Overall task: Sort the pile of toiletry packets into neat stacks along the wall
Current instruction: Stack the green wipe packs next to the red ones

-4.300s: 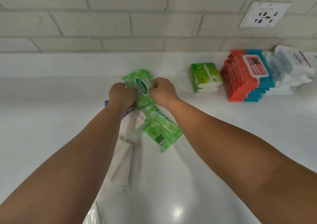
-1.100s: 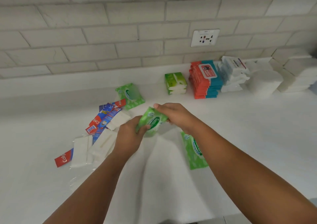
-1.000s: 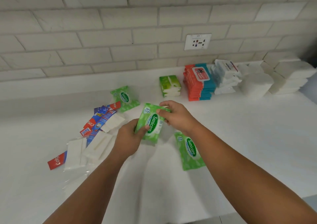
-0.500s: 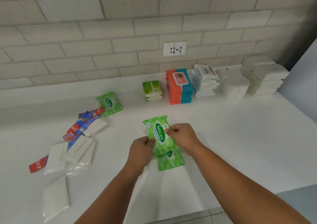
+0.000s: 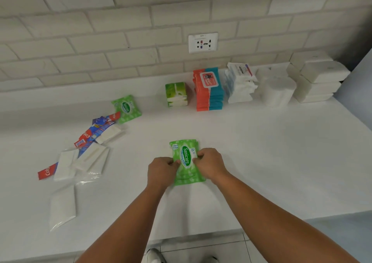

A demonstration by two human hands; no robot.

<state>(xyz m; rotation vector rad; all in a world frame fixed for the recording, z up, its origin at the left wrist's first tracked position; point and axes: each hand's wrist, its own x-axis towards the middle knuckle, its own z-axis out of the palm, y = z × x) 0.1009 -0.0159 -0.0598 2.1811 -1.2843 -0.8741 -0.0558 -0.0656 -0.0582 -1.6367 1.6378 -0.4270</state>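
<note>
- Counter (image 5: 261, 162): sorted stacks (image 5: 209, 89) line the wall (image 5: 100, 31) at right, and a loose pile (image 5: 86, 152) lies left.
- Green Sanicare packets (image 5: 186, 162): overlapped mid-counter; square their edges before carrying.
- Left hand (image 5: 162, 171), right hand (image 5: 210, 164): the 2 pinch opposite sides; squeeze evenly.

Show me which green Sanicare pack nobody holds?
The lone pack beside the toothpaste tubes; the other packs sit stacked between the left hand and right hand.

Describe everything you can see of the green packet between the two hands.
The green packet is soft glossy plastic, with a green oval reading Sanicare and a 15 at one corner. It lies flat atop similar packets on the white counter. The left hand pinches its left edge, the right hand its right.
</note>
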